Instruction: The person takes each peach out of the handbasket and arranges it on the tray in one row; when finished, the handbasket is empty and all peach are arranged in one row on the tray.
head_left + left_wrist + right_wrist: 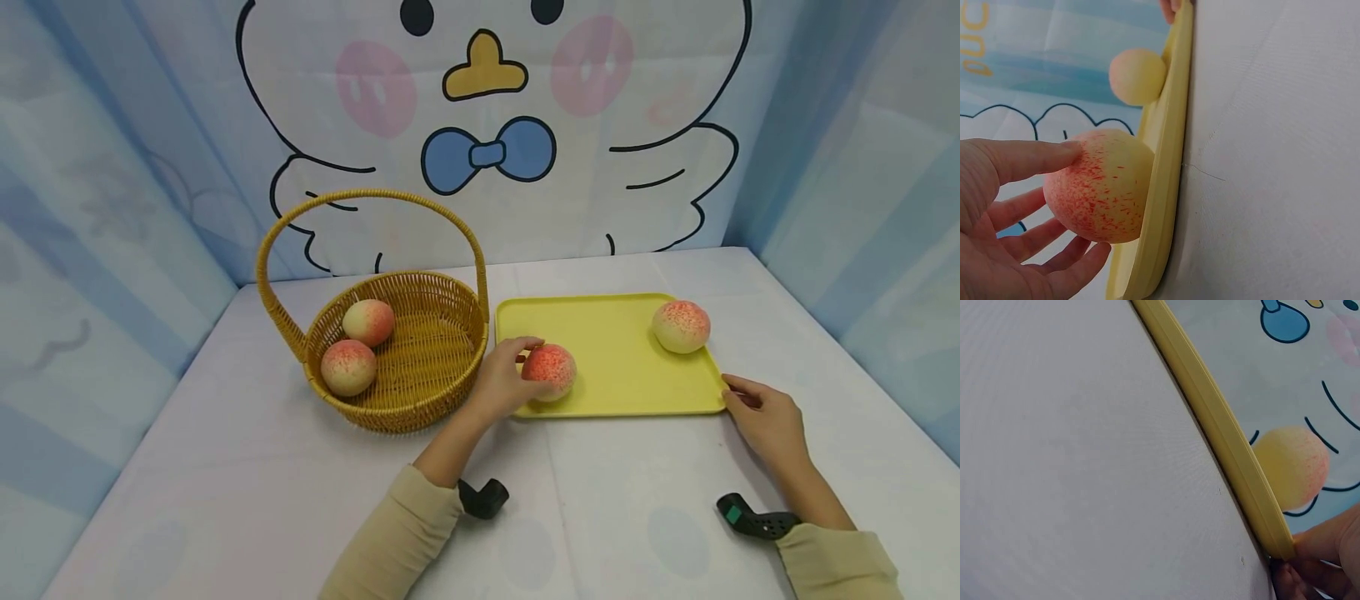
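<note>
My left hand (504, 382) has its thumb and curled fingers around a red-speckled peach (551, 372) at the left end of a yellow tray (622, 358). In the left wrist view the thumb lies on one side of this peach (1107, 187) and the fingers on the other. At the tray's near right corner, my right hand (770, 421) pinches the rim between thumb and fingers. The right wrist view shows that grip on the tray edge (1229, 437) closely. A second peach (681, 326) sits at the tray's far right corner.
Left of the tray stands a woven basket (420, 408) with a tall arched handle (375, 193). Inside it, two peaches lie on the left side, one peach (348, 367) nearer and the other peach (368, 322) behind. Printed cloth walls (487, 225) enclose the white table (247, 500).
</note>
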Demonstrator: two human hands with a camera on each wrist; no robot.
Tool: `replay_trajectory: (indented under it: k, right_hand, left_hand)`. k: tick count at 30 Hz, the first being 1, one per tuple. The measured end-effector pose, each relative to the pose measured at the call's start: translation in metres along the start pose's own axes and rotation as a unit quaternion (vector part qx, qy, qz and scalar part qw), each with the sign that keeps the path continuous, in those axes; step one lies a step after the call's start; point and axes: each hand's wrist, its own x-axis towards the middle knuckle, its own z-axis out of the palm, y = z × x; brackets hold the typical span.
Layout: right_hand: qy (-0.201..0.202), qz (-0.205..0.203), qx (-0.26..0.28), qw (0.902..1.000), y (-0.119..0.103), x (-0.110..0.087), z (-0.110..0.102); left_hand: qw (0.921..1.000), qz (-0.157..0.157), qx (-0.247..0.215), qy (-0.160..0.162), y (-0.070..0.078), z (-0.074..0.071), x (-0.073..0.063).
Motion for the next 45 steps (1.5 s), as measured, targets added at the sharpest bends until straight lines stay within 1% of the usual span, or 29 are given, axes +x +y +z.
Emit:
replay_trajectory:
  k: [8, 13, 16, 22, 27, 32, 37, 45]
  right_hand:
    - [0.002, 0.011, 0.003, 0.9999, 0.0, -0.001, -0.001]
    - [0.004, 0.014, 0.001, 0.9999, 0.0, 0.0, -0.002]
    - [0.006, 0.015, -0.001, 0.9999, 0.0, 0.0, -0.002]
    - [0.005, 0.009, -0.004, 0.9999, 0.001, 0.001, -0.001]
    - [-0.002, 0.013, 0.005, 0.9999, 0.0, 0.0, 0.0]
    - [0.002, 0.008, 0.006, 0.9999, 0.001, -0.001, 0.0]
    - [0.004, 0.009, 0.006, 0.9999, 0.001, -0.001, -0.001]
    - [0.003, -0.003, 0.008, 1.0, -0.001, -0.003, -0.002]
  left_hand:
    - [0.9997, 0.003, 0.024, 0.006, -0.001, 0.004, 0.002]
    - [0.9998, 0.003, 0.015, 0.009, -0.003, 0.007, 0.004]
    - [1.0, 0.003, 0.004, 0.006, -0.004, 0.008, 0.007]
    - [0.9996, 0.002, -0.027, -0.004, -0.002, 0.013, 0.016]
    - [0.9992, -0.003, -0.037, -0.012, 0.0, 0.019, 0.026]
    - [0.9984, -0.01, -0.052, -0.019, 0.003, 0.026, 0.036]
    - [0.9978, -0.021, -0.057, -0.026, 0.007, 0.033, 0.045]
    - [0.9974, -0.021, -0.059, -0.035, 0.011, 0.041, 0.058]
